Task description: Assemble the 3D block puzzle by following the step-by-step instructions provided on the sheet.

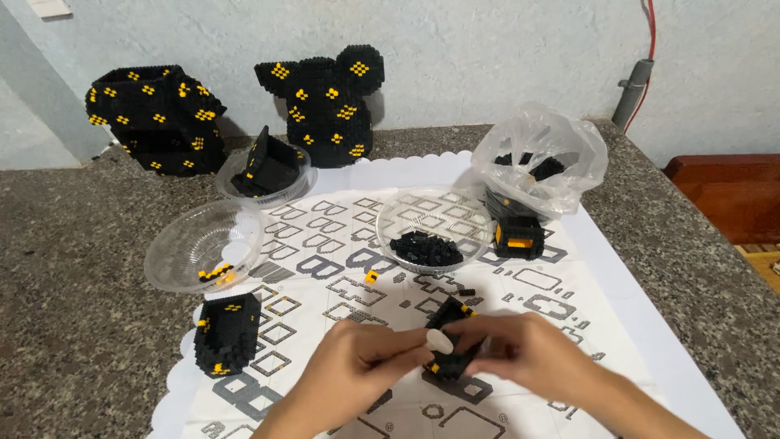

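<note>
Granite counter (73,325): both hands pinch black brick piece (449,358), fingers curled.

The small brick piece (452,341) between the left hand (357,366) and right hand (528,349) is showing black with yellow-orange studs; the two big brick builds (325,102) by the pale blue-grey wall (504,49) are wearing black dotted with yellow diamond clusters. The instruction sheet (325,268) is lying white with grey block outlines on a speckled grey-brown stone counter (73,268); clear bowls (203,244) are holding black and yellow bricks
</note>
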